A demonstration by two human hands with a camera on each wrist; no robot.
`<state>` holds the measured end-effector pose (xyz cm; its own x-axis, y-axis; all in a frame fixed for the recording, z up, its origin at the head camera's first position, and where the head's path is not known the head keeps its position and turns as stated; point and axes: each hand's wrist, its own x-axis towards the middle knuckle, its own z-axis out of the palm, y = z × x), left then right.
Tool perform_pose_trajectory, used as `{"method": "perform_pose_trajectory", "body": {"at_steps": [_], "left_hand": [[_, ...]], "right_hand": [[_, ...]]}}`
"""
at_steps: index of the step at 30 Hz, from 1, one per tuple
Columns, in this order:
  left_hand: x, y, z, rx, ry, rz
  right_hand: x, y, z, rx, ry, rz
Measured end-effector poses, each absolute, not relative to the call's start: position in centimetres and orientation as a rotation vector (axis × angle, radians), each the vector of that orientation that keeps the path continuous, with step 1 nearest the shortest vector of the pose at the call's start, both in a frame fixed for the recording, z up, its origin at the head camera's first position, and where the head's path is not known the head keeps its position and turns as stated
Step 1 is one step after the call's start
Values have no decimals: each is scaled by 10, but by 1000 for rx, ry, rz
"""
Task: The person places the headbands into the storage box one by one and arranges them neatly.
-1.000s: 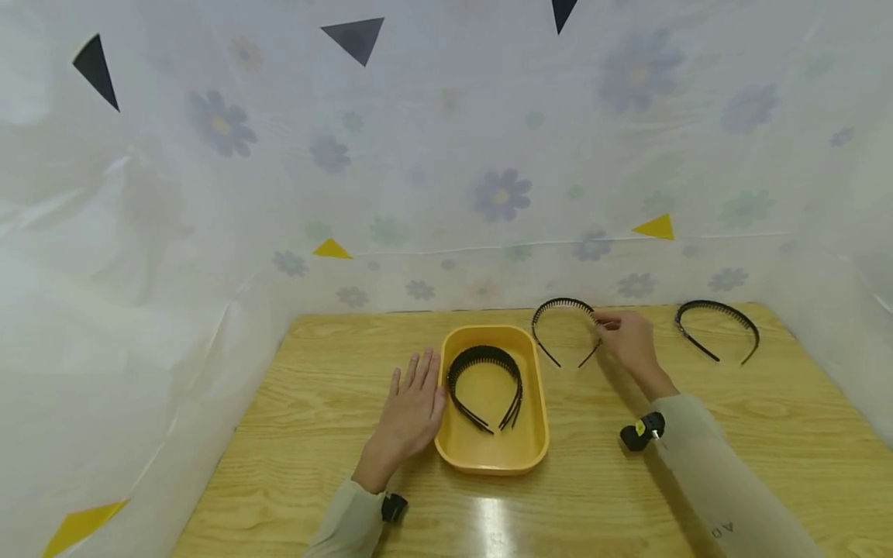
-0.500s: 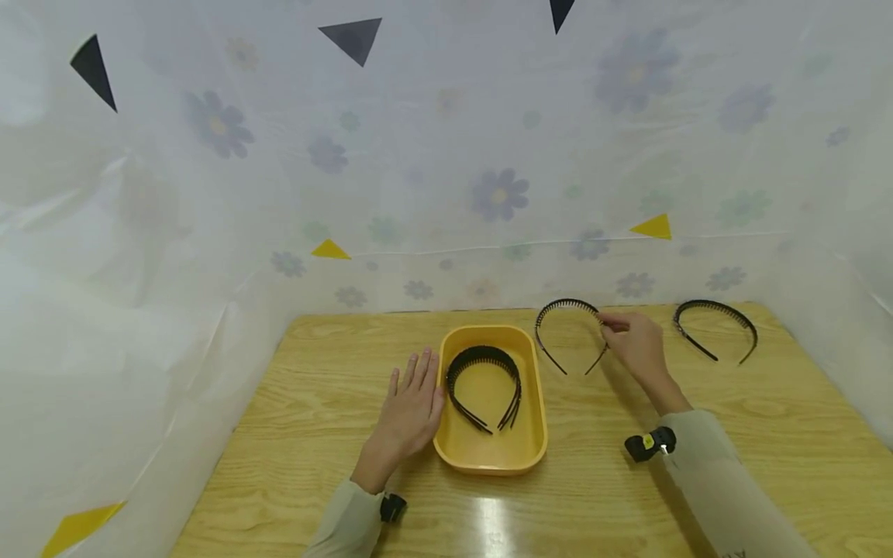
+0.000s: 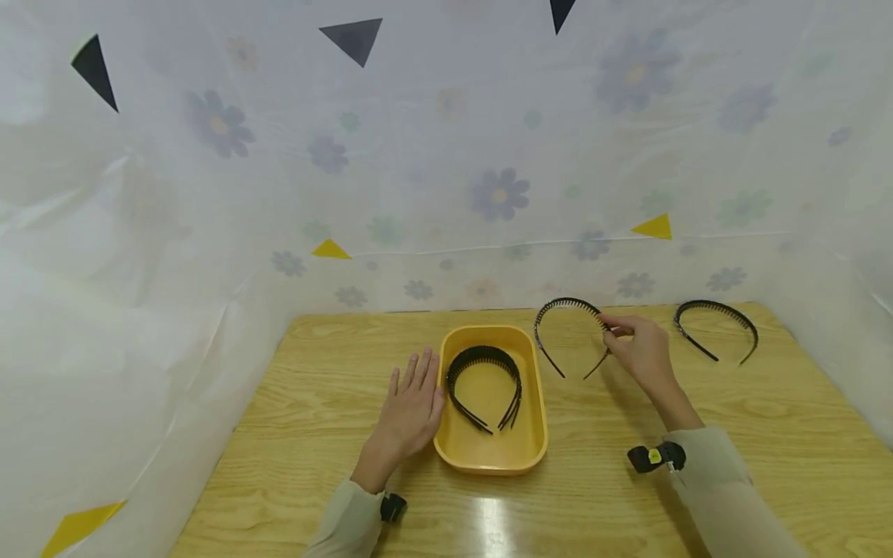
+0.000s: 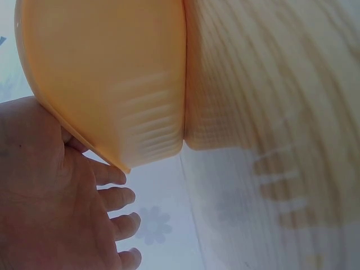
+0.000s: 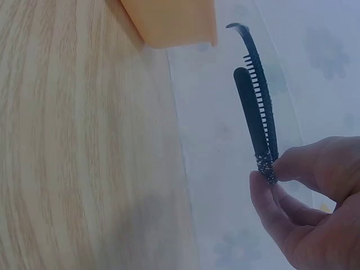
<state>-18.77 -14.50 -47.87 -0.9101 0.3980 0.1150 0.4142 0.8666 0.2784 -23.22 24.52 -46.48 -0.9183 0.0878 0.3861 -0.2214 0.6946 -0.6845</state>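
My right hand [image 3: 640, 353] pinches a black toothed headband [image 3: 568, 301] by its right side, between thumb and fingers. In the right wrist view this headband [image 5: 260, 107] is held above the table, with glittery bits near the fingertips. My left hand [image 3: 408, 411] lies with straight fingers along the left rim of a yellow tray [image 3: 491, 465]. The left wrist view has the palm and fingers [image 4: 115, 199] against the tray's outer rim. Inside the tray rest black headbands [image 3: 483, 355], bunched together so that their number is hard to tell.
Another black headband [image 3: 718, 304] lies at the back right of the wooden table [image 3: 314, 480]. Behind the table hangs a pale flowered sheet [image 3: 432, 194], which also encloses both sides.
The right hand and its headband have shifted slightly right and toward the person, the forearm swinging a little. The left hand, tray and other headbands have stayed put.
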Motion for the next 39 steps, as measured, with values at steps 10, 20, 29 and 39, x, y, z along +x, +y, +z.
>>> {"method": "perform_pose_trajectory", "body": {"at_steps": [10, 20, 29, 39], "left_hand": [[-188, -145, -479, -641, -2991, -457], [-189, -144, -480, -638, -2985, -441], [-190, -143, -480, -635, -2969, -470], [-190, -142, -477, -629, -2988, -481]], "right_hand": [[-220, 231, -458, 106, -2487, 1097], [-206, 210, -452, 164, -2412, 1104], [-200, 189, -451, 186, -2424, 1111], [-200, 167, -448, 244, -2451, 1103]]}}
